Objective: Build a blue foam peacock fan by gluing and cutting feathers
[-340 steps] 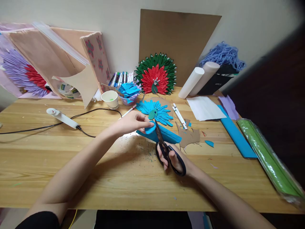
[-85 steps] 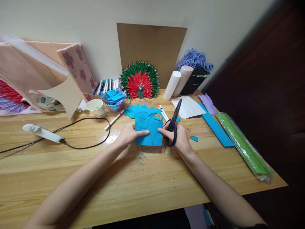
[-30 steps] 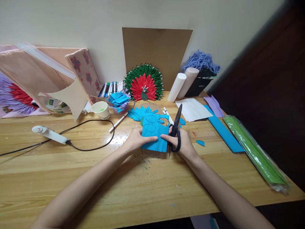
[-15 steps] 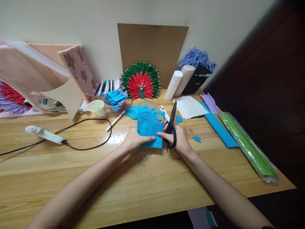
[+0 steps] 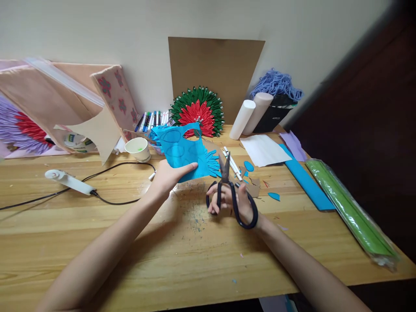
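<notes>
My left hand pinches the lower edge of a blue paper sheet with drawn oval outlines and holds it tilted up above the wooden table. To its right, my right hand has its fingers through the handles of black scissors, blades pointing up and slightly apart, clear of the sheet. A blue petal fan lies on the table just behind the scissors.
A red-and-green paper fan leans on a brown board at the back. Around it are markers, a paper cup, a glue gun with its cord, white rolls, white paper, a blue strip and a green pack.
My left hand lifted the blue sheet up and to the left, off the table. My right hand let go of the sheet's edge and drew the scissors back toward me, blades now slightly parted.
</notes>
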`<state>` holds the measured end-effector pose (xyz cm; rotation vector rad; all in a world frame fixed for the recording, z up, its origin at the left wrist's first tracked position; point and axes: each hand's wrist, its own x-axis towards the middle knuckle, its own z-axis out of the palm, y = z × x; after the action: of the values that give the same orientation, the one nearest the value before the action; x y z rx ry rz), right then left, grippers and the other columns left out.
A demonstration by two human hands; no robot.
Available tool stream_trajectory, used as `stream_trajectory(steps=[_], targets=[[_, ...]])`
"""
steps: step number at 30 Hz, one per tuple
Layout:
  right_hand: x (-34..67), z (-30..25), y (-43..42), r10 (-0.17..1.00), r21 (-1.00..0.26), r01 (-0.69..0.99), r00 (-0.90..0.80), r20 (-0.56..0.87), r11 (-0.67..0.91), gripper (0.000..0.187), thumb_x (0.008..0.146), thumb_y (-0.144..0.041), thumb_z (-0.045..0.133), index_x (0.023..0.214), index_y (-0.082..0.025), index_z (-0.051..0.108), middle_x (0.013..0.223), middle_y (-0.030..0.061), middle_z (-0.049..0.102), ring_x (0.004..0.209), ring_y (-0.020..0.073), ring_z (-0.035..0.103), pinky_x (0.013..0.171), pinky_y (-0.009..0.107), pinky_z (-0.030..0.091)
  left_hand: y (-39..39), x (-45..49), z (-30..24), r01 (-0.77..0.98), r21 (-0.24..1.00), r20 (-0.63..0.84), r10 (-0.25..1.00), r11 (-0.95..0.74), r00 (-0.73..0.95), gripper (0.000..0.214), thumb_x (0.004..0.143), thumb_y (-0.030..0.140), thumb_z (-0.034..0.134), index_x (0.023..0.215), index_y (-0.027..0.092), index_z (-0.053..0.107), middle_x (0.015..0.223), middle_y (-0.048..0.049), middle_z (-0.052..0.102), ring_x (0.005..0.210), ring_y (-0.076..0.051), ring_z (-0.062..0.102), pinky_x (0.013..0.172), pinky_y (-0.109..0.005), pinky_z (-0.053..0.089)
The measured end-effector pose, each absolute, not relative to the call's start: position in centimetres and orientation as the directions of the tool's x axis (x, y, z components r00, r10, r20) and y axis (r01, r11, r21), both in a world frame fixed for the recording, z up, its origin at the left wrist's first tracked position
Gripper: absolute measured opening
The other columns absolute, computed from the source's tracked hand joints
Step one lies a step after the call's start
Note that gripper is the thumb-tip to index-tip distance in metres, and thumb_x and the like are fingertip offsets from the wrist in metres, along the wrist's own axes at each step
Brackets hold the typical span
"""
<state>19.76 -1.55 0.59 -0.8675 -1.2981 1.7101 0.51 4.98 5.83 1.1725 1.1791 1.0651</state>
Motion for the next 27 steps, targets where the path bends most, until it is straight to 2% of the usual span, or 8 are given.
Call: stream_trajectory(steps=[2, 4, 12, 21, 27], targets=[[19.5, 0.8, -2.4, 0.853, -0.984, -0.114, -0.519, -0.057, -0.135, 0.083, 0.067, -0.084, 0.018, 0.100, -0.014, 0.050, 0.064, 0.0012, 0.054, 0.070, 0.0192, 0.061, 0.067, 0.033, 0.048, 5.1, 0.2, 6.1, -0.040, 0.994, -0.095, 0.992, 0.098, 0.079, 0.054, 0.058, 0.034, 0.077, 0.106, 0.014, 0.064, 0.113, -0.0124, 0.064, 0.102, -0.028, 0.062, 0.091, -0.040, 0.049], [19.3, 1.0, -3.1, 0.830, -0.992, -0.046, -0.553, -0.070, -0.114, 0.078, 0.070, -0.082, 0.021, 0.100, -0.015, 0.048, 0.065, 0.0000, 0.050, 0.069, 0.0181, 0.059, 0.068, 0.033, 0.048, 5.1, 0.1, 6.2, -0.052, 0.993, -0.100, 0.991, 0.105, 0.088, 0.055, 0.058, 0.034, 0.077, 0.107, 0.013, 0.063, 0.115, -0.0126, 0.063, 0.102, -0.027, 0.062, 0.090, -0.038, 0.050], [18.9, 1.8, -3.5, 0.833, -0.991, 0.105, -0.540, -0.124, -0.079, 0.077, 0.065, -0.085, 0.020, 0.087, -0.016, 0.047, 0.057, -0.0027, 0.044, 0.055, 0.0137, 0.050, 0.060, 0.031, 0.046, 4.8, 0.4, 6.4, 0.054, 0.989, -0.141, 0.982, 0.135, 0.127, 0.053, 0.060, 0.035, 0.076, 0.106, 0.013, 0.064, 0.111, -0.0121, 0.066, 0.100, -0.027, 0.063, 0.090, -0.037, 0.050], [19.0, 1.6, -3.5, 0.849, -0.993, 0.098, -0.519, -0.102, -0.059, 0.076, 0.067, -0.084, 0.020, 0.089, -0.016, 0.047, 0.059, -0.0023, 0.045, 0.060, 0.0154, 0.055, 0.060, 0.030, 0.046, 4.7, 0.3, 6.3, 0.089, 0.988, -0.134, 0.983, 0.124, 0.122, 0.051, 0.060, 0.037, 0.075, 0.104, 0.013, 0.065, 0.109, -0.0121, 0.066, 0.100, -0.027, 0.062, 0.091, -0.039, 0.049], [18.7, 1.3, -3.4, 0.864, -0.991, 0.066, -0.486, -0.134, -0.117, 0.076, 0.061, -0.087, 0.025, 0.083, -0.017, 0.045, 0.054, -0.0040, 0.045, 0.053, 0.0140, 0.053, 0.055, 0.027, 0.044, 4.7, 0.4, 6.1, 0.081, 0.990, -0.125, 0.985, 0.116, 0.118, 0.050, 0.060, 0.037, 0.075, 0.104, 0.014, 0.065, 0.110, -0.0117, 0.066, 0.100, -0.027, 0.062, 0.091, -0.038, 0.049]])
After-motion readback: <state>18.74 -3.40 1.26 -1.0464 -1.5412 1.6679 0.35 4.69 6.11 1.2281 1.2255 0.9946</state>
